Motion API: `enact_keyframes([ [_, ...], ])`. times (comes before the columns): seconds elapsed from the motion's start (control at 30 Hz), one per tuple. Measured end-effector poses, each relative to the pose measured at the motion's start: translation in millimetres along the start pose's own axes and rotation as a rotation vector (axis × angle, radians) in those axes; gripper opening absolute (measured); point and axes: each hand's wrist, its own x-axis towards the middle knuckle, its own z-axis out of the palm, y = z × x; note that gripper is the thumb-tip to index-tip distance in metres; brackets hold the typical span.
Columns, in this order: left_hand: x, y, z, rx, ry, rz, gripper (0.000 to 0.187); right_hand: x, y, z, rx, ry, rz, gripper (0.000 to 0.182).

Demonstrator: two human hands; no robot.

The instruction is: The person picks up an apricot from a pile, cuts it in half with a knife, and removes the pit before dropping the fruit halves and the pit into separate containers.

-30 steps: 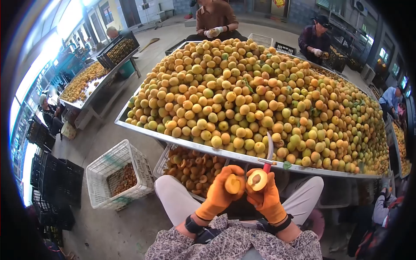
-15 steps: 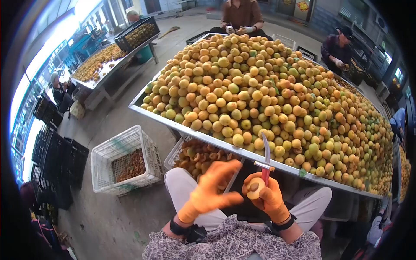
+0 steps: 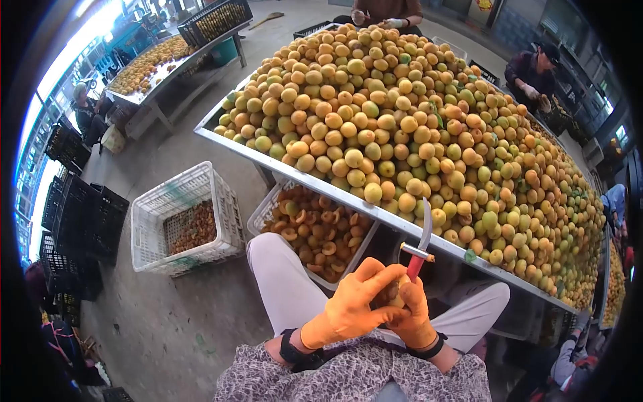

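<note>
- The right hand (image 3: 415, 321), in an orange glove, is closed around a ripe apricot (image 3: 403, 295) and the red handle of a curved knife (image 3: 426, 234), just on the wearer's side of the metal-rimmed table (image 3: 315, 184).
- The left hand (image 3: 351, 305), gloved alike, is partly closed, thumb and fingers bent around the apricot's near side; whether it pinches the flesh is hidden.
- The apricot should feel light, soft and juicy, easily bruised, perhaps slippery against the gloves; best cupped by its rounded skin, fingers clear of the thin, hooked steel blade.
- Partly beneath the table's near edge, a plastic crate (image 3: 258, 218) holds moist-looking, cupped apricot halves (image 3: 318, 231).
- Left of the table, a white lattice crate (image 3: 231, 218) holds small, rough, brown pieces, probably pits (image 3: 194, 231).
- On the table, smooth, round whole apricots (image 3: 402, 134) are heaped, yellow, orange and green.
</note>
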Motion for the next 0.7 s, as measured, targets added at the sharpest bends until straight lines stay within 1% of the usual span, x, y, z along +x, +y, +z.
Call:
enact_keyframes([
  [0.07,-4,-5,9,0.017,0.025,0.002,0.065,-1,5,-8,0.003,-0.011,-0.011,0.033],
  [0.13,-3,-9,13,0.007,0.063,0.001,0.063,-1,4,-11,-0.09,0.033,0.004,0.031],
  [0.17,-4,-10,14,0.017,0.068,-0.027,0.062,2,7,-19,-0.103,-0.026,-0.005,0.035],
  [0.2,-6,-12,15,0.022,0.065,-0.018,0.062,2,7,-17,-0.101,-0.029,-0.015,0.035],
  [0.27,-8,-15,17,0.083,0.116,0.008,0.061,4,5,-6,-0.122,0.048,-0.098,0.041],
  [0.3,-9,-16,14,0.078,0.09,-0.005,0.062,2,-2,-5,-0.19,-0.01,-0.102,0.046],
  [0.33,-10,-16,14,0.083,0.087,-0.001,0.062,2,-3,-7,-0.186,-0.012,-0.108,0.046],
  [0.4,-13,-16,12,0.062,0.083,-0.004,0.058,3,-2,-10,-0.292,-0.044,-0.093,0.046],
  [0.43,-12,-15,12,0.076,0.082,-0.028,0.057,3,-2,-11,-0.315,-0.041,-0.07,0.046],
  [0.47,-11,-12,10,0.056,0.041,-0.074,0.055,4,0,-13,-0.338,-0.043,-0.044,0.046],
  [0.5,-12,-16,10,0.046,0.033,-0.096,0.054,5,6,-16,-0.433,-0.023,-0.069,0.044],
  [0.53,-15,-21,12,0.031,0.024,-0.118,0.054,9,13,-18,-0.426,-0.038,-0.063,0.044],
  [0.57,-17,-24,11,0.006,0.035,-0.128,0.045,14,19,-21,-0.62,-0.104,-0.303,0.044],
  [0.6,-20,-29,12,0.013,0.044,-0.132,0.045,16,23,-21,-0.808,-0.17,-0.55,0.043],
  [0.63,-24,-36,14,0.031,0.059,-0.046,0.04,10,20,-20,-0.455,-0.021,-0.106,0.042],
  [0.67,-28,-41,13,0.048,0.072,0.042,0.035,8,21,-17,-0.452,-0.03,-0.101,0.042],
  [0.7,-31,-41,11,0.023,0.112,0.079,0.026,9,22,-14,-0.385,-0.009,-0.048,0.043],
])
